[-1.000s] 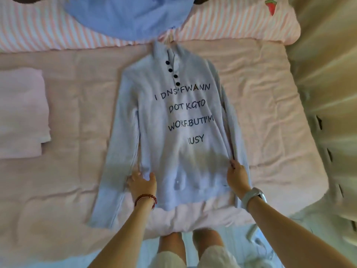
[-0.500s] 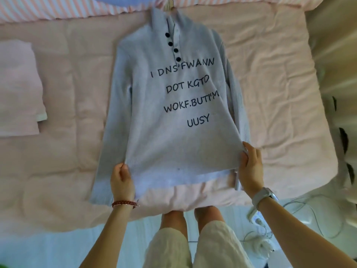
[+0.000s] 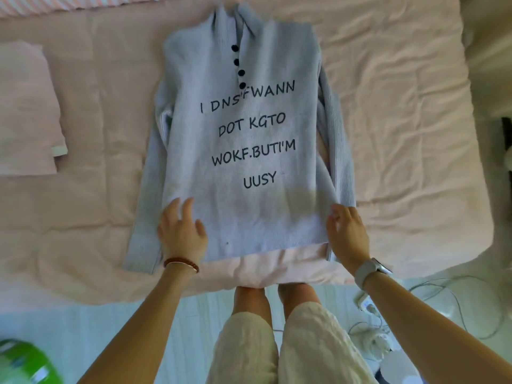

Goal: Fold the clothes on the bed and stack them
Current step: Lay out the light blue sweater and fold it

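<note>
A light blue-grey sweater [image 3: 243, 167] with black buttons and black lettering lies face up on the pink bed [image 3: 401, 139], collar toward the far side. Its sleeves run down both sides of the body. My left hand [image 3: 181, 231] rests flat on the lower left of the sweater, fingers spread and straight. My right hand [image 3: 346, 234] touches the lower right edge beside the right sleeve, fingers extended. A folded pale pink garment [image 3: 27, 112] lies at the left of the bed.
A pink-and-white striped pillow [image 3: 69, 4] shows at the top edge. The bed's near edge is just in front of my legs. Cables and a white power strip [image 3: 368, 303] lie on the floor at right. A green object [image 3: 25, 361] sits bottom left.
My hands let go of the hem corners they were pinching and slid up onto the sweater's lower part, now lying flat. The view shifted closer and downward.
</note>
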Action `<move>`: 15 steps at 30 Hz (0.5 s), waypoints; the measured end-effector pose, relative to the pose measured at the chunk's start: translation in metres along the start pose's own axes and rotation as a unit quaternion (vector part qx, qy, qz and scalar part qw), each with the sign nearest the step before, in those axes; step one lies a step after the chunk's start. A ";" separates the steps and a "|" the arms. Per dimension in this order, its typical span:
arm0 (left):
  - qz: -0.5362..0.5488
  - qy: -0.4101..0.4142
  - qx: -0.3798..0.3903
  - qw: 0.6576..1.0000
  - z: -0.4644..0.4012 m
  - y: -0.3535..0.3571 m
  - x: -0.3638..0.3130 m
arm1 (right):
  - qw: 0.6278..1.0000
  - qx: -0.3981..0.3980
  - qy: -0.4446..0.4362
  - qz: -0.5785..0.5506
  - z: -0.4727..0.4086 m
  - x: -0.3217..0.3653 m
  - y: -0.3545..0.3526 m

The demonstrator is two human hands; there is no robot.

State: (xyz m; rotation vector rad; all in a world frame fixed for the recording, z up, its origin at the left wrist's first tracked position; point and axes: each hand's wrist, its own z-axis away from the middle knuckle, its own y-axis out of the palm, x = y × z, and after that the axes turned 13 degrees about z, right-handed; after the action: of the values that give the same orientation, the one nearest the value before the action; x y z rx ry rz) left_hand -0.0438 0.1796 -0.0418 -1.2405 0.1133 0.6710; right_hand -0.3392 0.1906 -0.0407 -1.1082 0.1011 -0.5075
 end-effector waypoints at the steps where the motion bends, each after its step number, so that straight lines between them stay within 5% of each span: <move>1: -0.023 0.042 0.042 0.998 0.003 0.008 -0.010 | 1.000 0.006 0.017 0.007 -0.004 0.005 0.001; 4: -0.075 0.081 0.176 0.978 0.011 0.038 -0.031 | 0.996 0.037 0.076 0.027 -0.019 0.011 0.002; 7: -0.082 0.034 0.249 0.964 0.015 0.056 -0.041 | 0.989 0.066 0.132 -0.033 -0.028 0.002 -0.001; 13: -0.087 -0.013 0.237 0.967 0.007 0.055 -0.059 | 0.986 0.129 0.105 0.014 -0.006 -0.054 -0.010; 15: -0.077 0.012 0.206 0.975 0.000 0.056 -0.071 | 0.989 0.093 0.117 -0.021 -0.004 -0.066 -0.011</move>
State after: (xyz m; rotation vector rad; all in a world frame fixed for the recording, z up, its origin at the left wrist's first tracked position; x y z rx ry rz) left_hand -0.1306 0.1595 -0.0574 -0.8471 0.1653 0.4687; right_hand -0.4022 0.2123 -0.0440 -0.8669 0.2300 -0.6703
